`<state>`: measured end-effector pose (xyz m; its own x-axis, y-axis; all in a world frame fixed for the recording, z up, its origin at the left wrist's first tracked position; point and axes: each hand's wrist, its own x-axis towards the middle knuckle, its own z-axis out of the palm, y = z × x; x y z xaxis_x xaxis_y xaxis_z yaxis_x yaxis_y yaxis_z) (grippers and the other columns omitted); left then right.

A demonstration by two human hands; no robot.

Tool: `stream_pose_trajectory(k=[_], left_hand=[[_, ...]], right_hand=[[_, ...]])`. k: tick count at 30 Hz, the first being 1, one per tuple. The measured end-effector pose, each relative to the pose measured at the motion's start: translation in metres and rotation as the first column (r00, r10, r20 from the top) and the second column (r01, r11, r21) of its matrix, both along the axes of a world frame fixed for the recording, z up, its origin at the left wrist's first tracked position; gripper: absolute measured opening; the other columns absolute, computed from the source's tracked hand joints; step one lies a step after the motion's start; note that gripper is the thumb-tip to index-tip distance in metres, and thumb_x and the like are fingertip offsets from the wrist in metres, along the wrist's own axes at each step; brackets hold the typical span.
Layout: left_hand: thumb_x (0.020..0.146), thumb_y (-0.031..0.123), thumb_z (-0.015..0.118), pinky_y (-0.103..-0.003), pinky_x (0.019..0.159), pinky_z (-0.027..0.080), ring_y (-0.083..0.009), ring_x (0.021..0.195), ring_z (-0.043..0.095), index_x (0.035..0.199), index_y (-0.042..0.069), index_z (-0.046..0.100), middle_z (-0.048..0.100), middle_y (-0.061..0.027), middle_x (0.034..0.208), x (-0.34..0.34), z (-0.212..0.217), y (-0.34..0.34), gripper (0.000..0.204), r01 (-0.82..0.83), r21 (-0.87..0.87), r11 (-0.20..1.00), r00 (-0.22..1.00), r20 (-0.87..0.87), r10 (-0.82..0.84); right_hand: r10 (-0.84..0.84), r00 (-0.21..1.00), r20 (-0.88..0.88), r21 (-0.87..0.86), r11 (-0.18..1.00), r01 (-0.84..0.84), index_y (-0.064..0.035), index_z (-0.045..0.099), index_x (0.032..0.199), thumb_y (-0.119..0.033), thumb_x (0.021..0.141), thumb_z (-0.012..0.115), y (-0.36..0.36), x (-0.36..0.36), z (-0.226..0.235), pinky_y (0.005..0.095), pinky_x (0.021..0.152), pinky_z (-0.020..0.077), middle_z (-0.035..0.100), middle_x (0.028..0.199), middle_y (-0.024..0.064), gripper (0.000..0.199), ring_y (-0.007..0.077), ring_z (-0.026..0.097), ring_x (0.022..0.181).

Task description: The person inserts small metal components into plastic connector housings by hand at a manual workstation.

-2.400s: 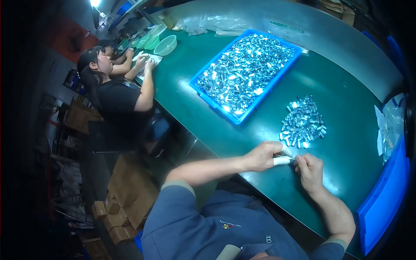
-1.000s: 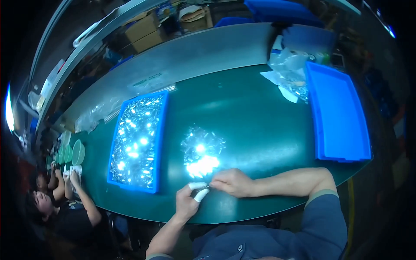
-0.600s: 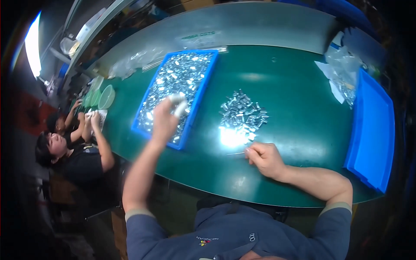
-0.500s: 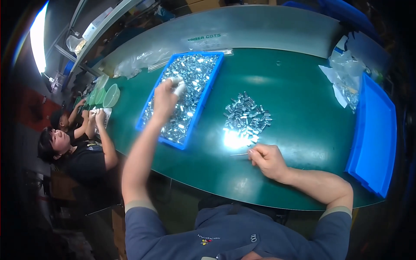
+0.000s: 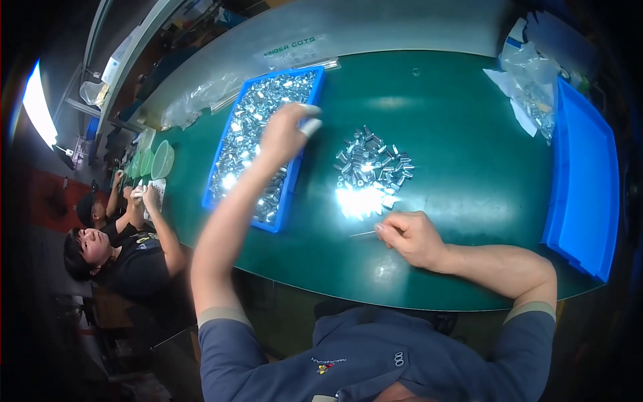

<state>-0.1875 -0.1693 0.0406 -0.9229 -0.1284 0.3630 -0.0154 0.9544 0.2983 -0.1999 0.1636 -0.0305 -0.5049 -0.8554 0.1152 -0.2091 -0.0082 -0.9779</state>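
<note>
While the left hand (image 5: 284, 130) hangs above the right edge of the blue tray (image 5: 264, 144) of shiny metal parts, fingers closed around a small white piece (image 5: 311, 125), the right hand (image 5: 412, 238) rests on the green counter (image 5: 469, 154), pinching a thin pin (image 5: 363, 234) pointing left, just near of the loose pile of metal parts (image 5: 372, 167).

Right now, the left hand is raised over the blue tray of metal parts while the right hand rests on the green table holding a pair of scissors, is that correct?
Not quite: the head view shows the right hand pinching a thin metal pin, not scissors. The left hand is indeed over the blue tray on the green table.
</note>
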Motion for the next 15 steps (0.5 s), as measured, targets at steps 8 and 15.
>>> stream_pose_trajectory(k=[8, 15], left_hand=[[0.087, 0.012, 0.075, -0.042, 0.083, 0.054, -0.0352, 0.095, 0.069, 0.11, 0.002, 0.071, 0.07, -0.0165, 0.103, -0.035, -0.036, 0.052, 0.026, 0.116, 0.054, 0.992, 0.956, 0.266, -0.126], [0.092, 0.007, 0.072, -0.031, 0.087, 0.054, -0.0192, 0.096, 0.071, 0.11, 0.001, 0.072, 0.073, -0.0117, 0.104, 0.01, -0.026, 0.073, 0.019, 0.044, 0.354, 0.934, 0.999, 0.001, -0.048]], right_hand=[[-0.001, 0.997, -0.073, -0.044, 0.999, -0.002, -0.0031, 0.062, 0.073, -0.022, 0.099, 0.063, 0.0, 0.0, -0.007, 0.0387, 0.053, 0.0431, 0.061, 0.062, 0.0093, 0.032, 0.0229, 0.059, 0.054], [-0.077, 0.994, 0.077, -0.068, 0.994, 0.082, -0.0026, 0.065, 0.084, -0.021, 0.1, 0.062, 0.002, 0.002, -0.012, 0.0345, 0.058, 0.0476, 0.065, 0.069, 0.007, 0.024, 0.0179, 0.061, 0.06]])
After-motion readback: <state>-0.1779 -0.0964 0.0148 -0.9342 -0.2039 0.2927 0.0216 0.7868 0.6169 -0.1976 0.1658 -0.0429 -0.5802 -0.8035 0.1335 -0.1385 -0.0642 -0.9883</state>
